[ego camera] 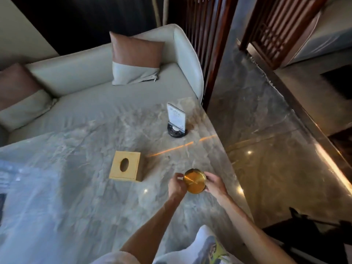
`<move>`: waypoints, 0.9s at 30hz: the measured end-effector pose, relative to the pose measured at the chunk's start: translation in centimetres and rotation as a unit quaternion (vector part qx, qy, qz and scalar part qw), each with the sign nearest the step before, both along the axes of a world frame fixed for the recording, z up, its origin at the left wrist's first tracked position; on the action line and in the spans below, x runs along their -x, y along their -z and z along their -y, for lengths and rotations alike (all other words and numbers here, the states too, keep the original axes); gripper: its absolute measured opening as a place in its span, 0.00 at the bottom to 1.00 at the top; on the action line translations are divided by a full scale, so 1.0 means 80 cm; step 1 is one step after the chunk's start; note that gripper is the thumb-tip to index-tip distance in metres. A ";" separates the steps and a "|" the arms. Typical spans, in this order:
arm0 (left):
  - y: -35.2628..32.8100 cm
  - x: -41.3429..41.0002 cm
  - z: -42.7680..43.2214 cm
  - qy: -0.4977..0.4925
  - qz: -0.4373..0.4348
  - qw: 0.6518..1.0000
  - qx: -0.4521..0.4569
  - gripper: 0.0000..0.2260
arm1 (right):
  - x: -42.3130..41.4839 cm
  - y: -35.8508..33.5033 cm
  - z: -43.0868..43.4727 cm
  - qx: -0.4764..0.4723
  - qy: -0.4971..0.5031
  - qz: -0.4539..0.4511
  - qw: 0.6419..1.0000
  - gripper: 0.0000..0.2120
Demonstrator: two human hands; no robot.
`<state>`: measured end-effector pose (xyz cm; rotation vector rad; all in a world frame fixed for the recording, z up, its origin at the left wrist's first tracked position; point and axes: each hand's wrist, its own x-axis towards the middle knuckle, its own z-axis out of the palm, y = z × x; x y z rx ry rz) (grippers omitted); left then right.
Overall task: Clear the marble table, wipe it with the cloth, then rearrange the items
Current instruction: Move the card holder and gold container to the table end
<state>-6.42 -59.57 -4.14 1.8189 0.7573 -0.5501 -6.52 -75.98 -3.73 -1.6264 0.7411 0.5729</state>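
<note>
A round gold container (pixel 194 181) sits near the right edge of the grey marble table (pixel 91 187). My left hand (pixel 177 185) grips its left side and my right hand (pixel 214 184) grips its right side. Left of it stands a square gold tissue box (pixel 125 166) with an oval slot on top. Farther back stands a white sign card in a round black base (pixel 176 121). No cloth is in view.
A pale sofa (pixel 106 73) with two brown-and-grey cushions (pixel 136 58) runs along the table's far side. Polished stone floor (pixel 266 140) lies to the right past the table edge, with a dark wooden screen (pixel 209 35) behind it.
</note>
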 end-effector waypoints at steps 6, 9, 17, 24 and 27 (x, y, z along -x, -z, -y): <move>-0.044 -0.049 -0.005 -0.029 -0.014 0.999 0.027 0.15 | -0.059 0.003 -0.011 0.022 -0.033 0.037 0.999 0.15; -0.045 -0.077 -0.004 -0.040 -0.011 0.998 0.040 0.11 | -0.091 0.038 -0.010 0.039 -0.055 0.047 0.997 0.17; -0.011 -0.127 -0.004 -0.038 -0.025 0.998 0.037 0.12 | -0.145 0.009 -0.019 0.043 -0.091 0.034 0.994 0.21; 0.013 -0.132 -0.001 -0.048 -0.031 0.998 0.036 0.15 | -0.150 0.010 -0.019 0.050 -0.135 -0.006 0.990 0.25; 0.014 -0.128 -0.003 -0.049 -0.031 0.997 0.046 0.13 | -0.146 0.012 -0.020 0.049 -0.147 -0.020 0.988 0.26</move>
